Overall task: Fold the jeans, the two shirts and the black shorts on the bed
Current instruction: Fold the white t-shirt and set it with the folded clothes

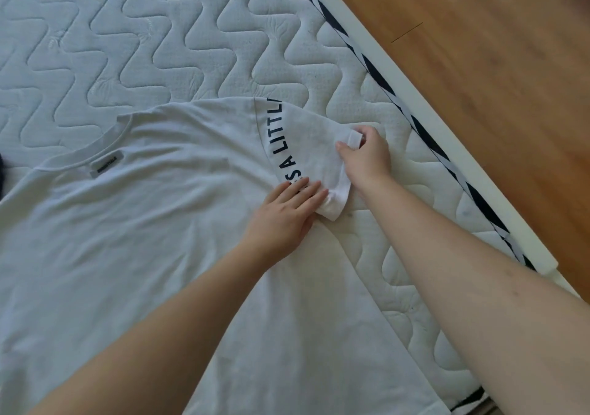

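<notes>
On the quilted mattress (pixel 191 31) the white shirt (pixel 143 223) lies spread flat, the left hand (pixel 284 213) pressing its straight fingers on the sleeve (pixel 316 159) near the black letters, while the right hand (pixel 367 156) pinches the sleeve's hem.

Looking down on a white shirt (pixel 143 223) lying spread flat on the quilted bed (pixel 159 31), neck label facing up. Pressing the left hand (pixel 284 213), fingers straight, on the base of the sleeve (pixel 319 159) over its black lettering. Pinching the sleeve's cuff with the right hand (pixel 364 156). Showing wooden floor (pixel 479 63) beyond the mattress edge, and a dark scrap of fabric (pixel 3 172) at the left border.
</notes>
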A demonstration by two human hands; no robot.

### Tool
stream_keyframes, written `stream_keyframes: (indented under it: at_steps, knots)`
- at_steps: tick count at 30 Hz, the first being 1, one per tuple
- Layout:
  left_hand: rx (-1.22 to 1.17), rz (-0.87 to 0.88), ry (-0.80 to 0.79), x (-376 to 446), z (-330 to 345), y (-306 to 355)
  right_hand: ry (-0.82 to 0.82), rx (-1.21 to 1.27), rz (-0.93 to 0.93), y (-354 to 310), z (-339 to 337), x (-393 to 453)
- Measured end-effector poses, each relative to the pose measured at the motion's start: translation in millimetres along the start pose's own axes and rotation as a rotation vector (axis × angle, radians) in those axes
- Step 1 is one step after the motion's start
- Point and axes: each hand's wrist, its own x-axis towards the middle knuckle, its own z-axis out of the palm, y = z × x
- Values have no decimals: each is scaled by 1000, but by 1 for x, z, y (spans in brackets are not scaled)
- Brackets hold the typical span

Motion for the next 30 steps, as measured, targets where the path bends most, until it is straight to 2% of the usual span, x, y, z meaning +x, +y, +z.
stream_keyframes:
  at_steps: [3, 7, 10, 13, 15, 20, 24, 30]
  knots:
    - [-52, 33, -139, -4, 2, -10, -14, -154, -46, -5, 0, 12]
    - [-48, 135, -189, 2, 4, -26, 60, -142, -131, -9, -3, 21]
    - [-5, 128, -132, 10, 10, -25, 41, -179, -144, -5, -1, 24]
    - [8, 39, 27, 5, 24, -12, 32, -233, -181, -2, 4, 24]
    - [-1, 9, 76, 3, 28, -9, 5, -268, -205, 1, 8, 24]
    - [29, 8, -107, 7, 22, -12, -12, -214, -212, -3, 5, 19]
    - [-2, -12, -162, 9, 25, -15, -73, -108, -228, -15, 4, 2]
    - [-97, -52, -271, 17, 10, -10, -222, -240, -259, -33, -1, -23]
